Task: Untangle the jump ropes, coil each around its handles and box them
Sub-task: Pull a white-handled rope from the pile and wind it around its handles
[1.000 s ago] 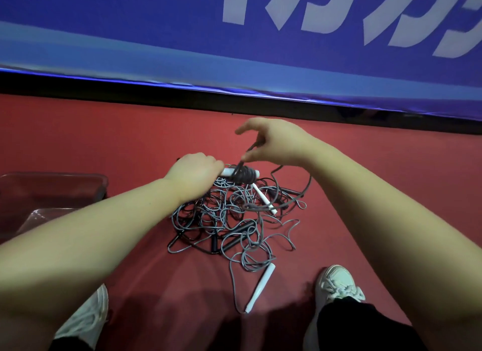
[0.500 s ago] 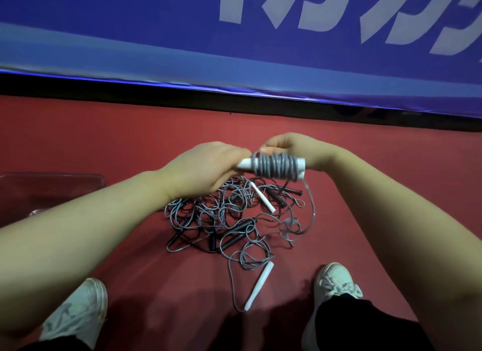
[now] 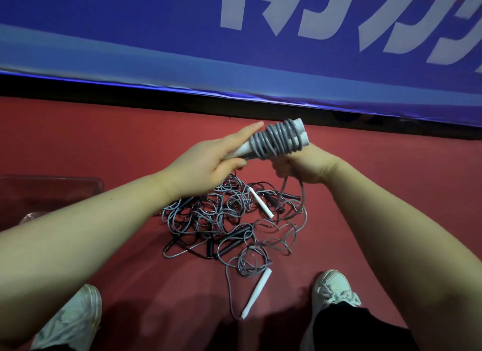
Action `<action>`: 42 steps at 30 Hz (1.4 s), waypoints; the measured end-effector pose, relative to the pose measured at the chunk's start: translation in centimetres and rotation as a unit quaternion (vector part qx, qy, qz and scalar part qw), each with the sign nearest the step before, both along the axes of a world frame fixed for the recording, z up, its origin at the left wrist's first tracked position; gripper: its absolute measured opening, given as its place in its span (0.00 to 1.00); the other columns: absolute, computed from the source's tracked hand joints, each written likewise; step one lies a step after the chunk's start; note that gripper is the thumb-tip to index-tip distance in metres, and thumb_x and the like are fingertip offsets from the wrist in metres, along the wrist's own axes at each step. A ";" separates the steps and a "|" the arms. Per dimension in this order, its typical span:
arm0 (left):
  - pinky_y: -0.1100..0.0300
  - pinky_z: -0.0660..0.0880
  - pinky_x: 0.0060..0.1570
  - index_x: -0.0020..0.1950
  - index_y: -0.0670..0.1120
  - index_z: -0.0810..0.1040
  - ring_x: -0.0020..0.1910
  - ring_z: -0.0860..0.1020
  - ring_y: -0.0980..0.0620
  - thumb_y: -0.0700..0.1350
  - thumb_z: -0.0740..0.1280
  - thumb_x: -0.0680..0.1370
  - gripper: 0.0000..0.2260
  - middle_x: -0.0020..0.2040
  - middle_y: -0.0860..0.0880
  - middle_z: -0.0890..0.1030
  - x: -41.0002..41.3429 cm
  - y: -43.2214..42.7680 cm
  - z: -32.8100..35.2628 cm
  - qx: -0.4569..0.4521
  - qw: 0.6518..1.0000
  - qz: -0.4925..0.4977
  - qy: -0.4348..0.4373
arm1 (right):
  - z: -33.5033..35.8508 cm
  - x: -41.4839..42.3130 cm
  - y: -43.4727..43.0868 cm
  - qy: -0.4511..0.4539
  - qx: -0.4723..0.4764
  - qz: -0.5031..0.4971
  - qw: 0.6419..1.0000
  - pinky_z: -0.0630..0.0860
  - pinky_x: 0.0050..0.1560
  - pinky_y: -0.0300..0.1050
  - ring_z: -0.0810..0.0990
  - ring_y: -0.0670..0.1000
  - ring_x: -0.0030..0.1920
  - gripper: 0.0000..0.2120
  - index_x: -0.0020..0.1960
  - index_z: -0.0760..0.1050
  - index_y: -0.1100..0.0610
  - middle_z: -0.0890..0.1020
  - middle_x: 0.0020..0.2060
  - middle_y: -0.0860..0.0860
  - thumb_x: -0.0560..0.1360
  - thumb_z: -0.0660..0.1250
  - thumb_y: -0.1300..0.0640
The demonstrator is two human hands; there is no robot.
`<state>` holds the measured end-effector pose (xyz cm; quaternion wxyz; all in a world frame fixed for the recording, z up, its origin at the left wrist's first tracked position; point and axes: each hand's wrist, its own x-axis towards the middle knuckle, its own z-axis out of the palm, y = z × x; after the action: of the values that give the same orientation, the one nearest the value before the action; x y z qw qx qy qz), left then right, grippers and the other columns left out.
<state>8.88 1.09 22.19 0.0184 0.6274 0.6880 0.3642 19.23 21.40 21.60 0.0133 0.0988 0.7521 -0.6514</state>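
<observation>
My left hand (image 3: pixel 216 160) grips the near ends of two white handles with grey rope coiled round them, the coiled jump rope (image 3: pixel 277 139), held above the floor and tilted up to the right. My right hand (image 3: pixel 302 166) pinches the loose grey rope just under the coil; that strand hangs down into the tangled pile of grey and black jump ropes (image 3: pixel 229 220) on the red floor. A white handle (image 3: pixel 261 202) lies on the pile, another white handle (image 3: pixel 257 293) lies at its near edge, and black handles (image 3: pixel 232 239) lie in the middle.
A clear plastic box (image 3: pixel 52 191) stands on the floor at the left, partly behind my left forearm. My two white shoes (image 3: pixel 332 288) flank the pile at the bottom. A blue banner wall (image 3: pixel 234 50) runs across the back.
The coil has risen and tilted up to the right. My right hand came off the coil's right end and dropped under it, now pinching the trailing rope.
</observation>
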 end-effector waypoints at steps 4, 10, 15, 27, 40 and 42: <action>0.64 0.71 0.35 0.68 0.66 0.60 0.33 0.75 0.55 0.43 0.62 0.78 0.25 0.38 0.58 0.79 -0.4 0.3 -0.3 0.026 0.995 0.020 -0.092 | -1.1 -0.9 -2.2 0.032 0.100 -0.001 0.994 0.68 0.32 0.36 0.68 0.43 0.28 0.13 0.41 0.77 0.52 0.70 0.28 0.45 0.80 0.58 0.50; 0.68 0.70 0.33 0.60 0.68 0.67 0.28 0.71 0.62 0.36 0.61 0.79 0.24 0.35 0.55 0.77 -2.1 0.9 -0.6 0.069 0.974 0.093 -0.194 | -1.9 -2.6 -4.9 0.081 0.376 -0.092 0.918 0.73 0.45 0.49 0.78 0.56 0.40 0.11 0.62 0.67 0.58 0.76 0.35 0.45 0.82 0.52 0.60; 0.65 0.70 0.35 0.65 0.55 0.72 0.30 0.73 0.60 0.39 0.60 0.78 0.18 0.37 0.56 0.77 -2.8 1.1 -1.0 0.049 0.970 0.177 -0.159 | -2.3 -3.8 -6.1 0.045 0.319 -0.175 0.930 0.71 0.41 0.49 0.73 0.54 0.38 0.08 0.53 0.68 0.57 0.77 0.39 0.53 0.78 0.52 0.63; 0.57 0.70 0.40 0.43 0.48 0.76 0.31 0.72 0.52 0.40 0.60 0.78 0.08 0.34 0.52 0.77 -6.4 1.0 -1.7 0.038 0.925 0.295 -0.236 | -4.0 -3.7 -5.5 0.025 0.146 -0.145 0.978 0.69 0.30 0.38 0.69 0.43 0.24 0.11 0.51 0.73 0.57 0.68 0.30 0.49 0.83 0.51 0.58; 0.56 0.66 0.41 0.56 0.43 0.76 0.43 0.72 0.44 0.43 0.61 0.80 0.08 0.47 0.43 0.78 -8.7 -0.4 -4.1 -0.076 0.913 0.390 -0.095 | -2.6 -1.9 -5.9 0.015 0.469 -0.084 0.879 0.63 0.34 0.43 0.72 0.49 0.33 0.13 0.45 0.73 0.54 0.73 0.30 0.46 0.80 0.57 0.47; 0.54 0.65 0.39 0.60 0.41 0.73 0.42 0.71 0.44 0.44 0.60 0.81 0.11 0.48 0.41 0.78 -8.4 -0.3 -4.8 -0.135 0.909 0.391 -0.042 | -1.6 -2.0 -6.8 0.039 0.550 -0.048 0.833 0.63 0.35 0.43 0.73 0.52 0.37 0.13 0.48 0.74 0.55 0.75 0.34 0.47 0.78 0.60 0.45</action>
<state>0.53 0.75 17.40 -0.0120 0.2834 0.9195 0.2721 17.22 14.63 20.03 -0.1042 0.1006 0.9803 -0.1339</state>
